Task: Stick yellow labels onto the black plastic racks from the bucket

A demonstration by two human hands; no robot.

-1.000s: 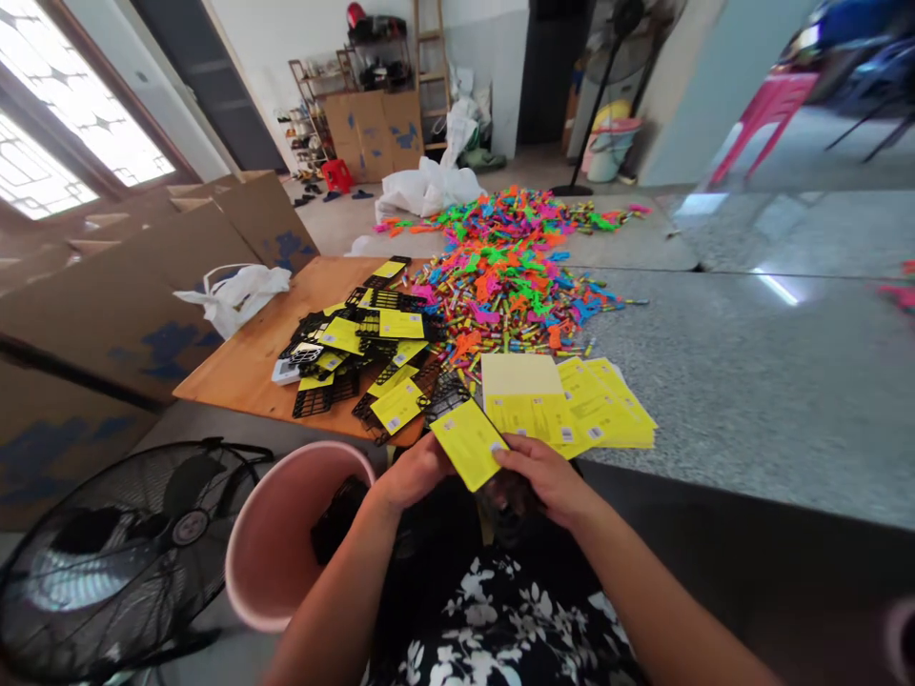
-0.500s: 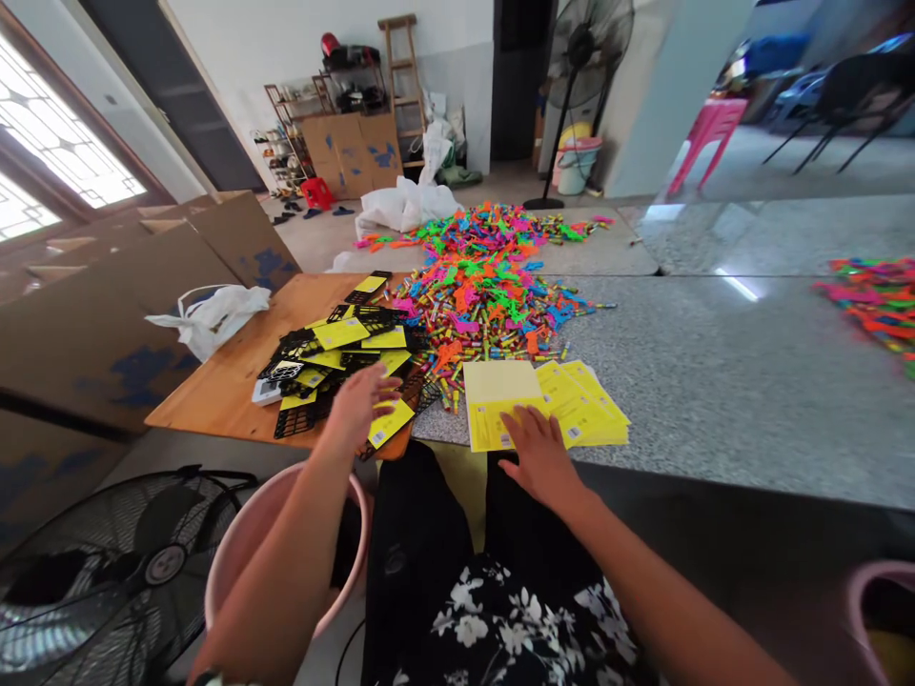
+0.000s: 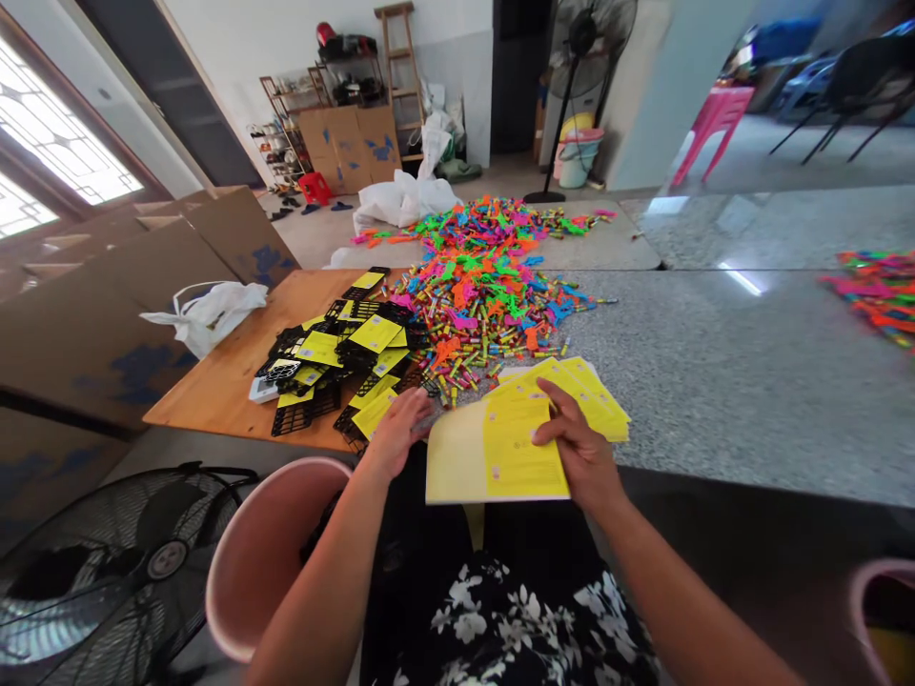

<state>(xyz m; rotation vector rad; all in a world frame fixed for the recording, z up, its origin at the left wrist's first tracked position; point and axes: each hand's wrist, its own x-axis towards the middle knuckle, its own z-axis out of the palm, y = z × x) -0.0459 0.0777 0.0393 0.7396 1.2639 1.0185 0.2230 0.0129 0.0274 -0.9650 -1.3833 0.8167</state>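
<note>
Presently, a pink bucket point(image 3: 247, 572) stands in the lower left of the frame, with something dark inside, partly hidden behind the left forearm. Another bucket point(image 3: 860, 605), cut by the lower right border, contains something yellow. Cardboard boxes point(image 3: 135, 300) with upright walls and blue marks fill the left side.

The grip of the right hand point(image 3: 584, 462) is closed on the right edge of a yellow-and-cream card point(image 3: 525, 457), at the lower centre, before the front edge of the stone worktop point(image 3: 721, 381); whether it is one sheet or several, I cannot tell. The left hand point(image 3: 401, 433) is half open, fingers loosely bent, close to the card's left corner; I cannot tell if it touches.

To the right, grey speckled stone extends widely, until small coloured pieces point(image 3: 879, 300) at the border. Behind the card lie flat yellow sheets point(image 3: 604, 405). On the smooth wooden worktop point(image 3: 207, 391), left of centre, black lattice frames point(image 3: 293, 419) overlap with yellow cards. A heap of bright plastic toys point(image 3: 493, 295) rises in the upper centre.
</note>
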